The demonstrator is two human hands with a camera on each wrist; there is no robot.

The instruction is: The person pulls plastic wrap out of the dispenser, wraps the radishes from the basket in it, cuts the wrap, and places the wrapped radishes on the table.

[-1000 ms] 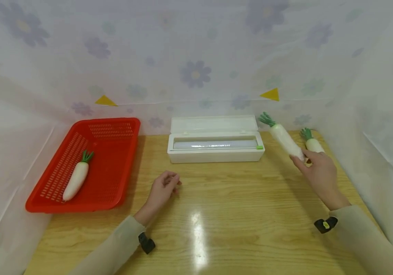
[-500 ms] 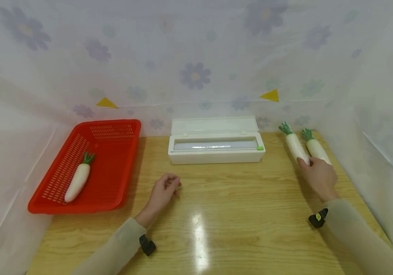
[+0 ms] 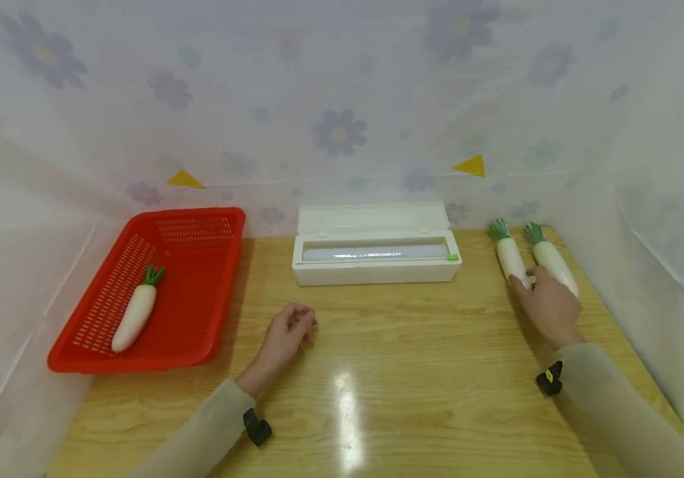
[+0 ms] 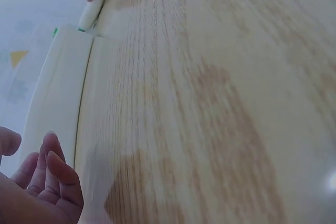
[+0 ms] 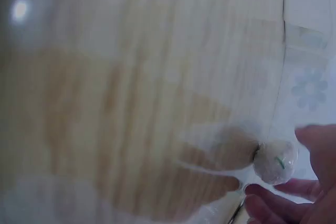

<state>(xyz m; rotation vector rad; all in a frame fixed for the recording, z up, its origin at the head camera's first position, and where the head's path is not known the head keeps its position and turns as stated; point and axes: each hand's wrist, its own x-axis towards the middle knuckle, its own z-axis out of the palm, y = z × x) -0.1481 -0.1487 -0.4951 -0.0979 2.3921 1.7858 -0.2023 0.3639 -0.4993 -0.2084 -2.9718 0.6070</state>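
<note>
My right hand (image 3: pixel 548 307) is over the near end of a white radish (image 3: pixel 511 257) with green leaf stubs, lying at the right of the table. Thumb and fingers are spread around that end; in the right wrist view the thumb stands apart from the clear-film-covered radish tip (image 5: pixel 275 162). A second white radish (image 3: pixel 551 260) lies just right of it, partly behind the hand. My left hand (image 3: pixel 285 332) holds nothing, its fingers loosely curled, left of the table's middle. In the left wrist view this hand (image 4: pixel 44 187) appears in front of the white box.
A white cling film box (image 3: pixel 376 271) with its lid raised stands at the back centre, a film roll (image 3: pixel 374 253) inside and a green slider (image 3: pixel 452 257) at its right end. A red basket (image 3: pixel 231 279) at left holds another white radish (image 3: pixel 135 317). Flowered sheets (image 3: pixel 342 79) enclose the table.
My right hand has lowered the radish from the air onto the table beside the other one, and its thumb and fingers have loosened. The left hand stays where it was.
</note>
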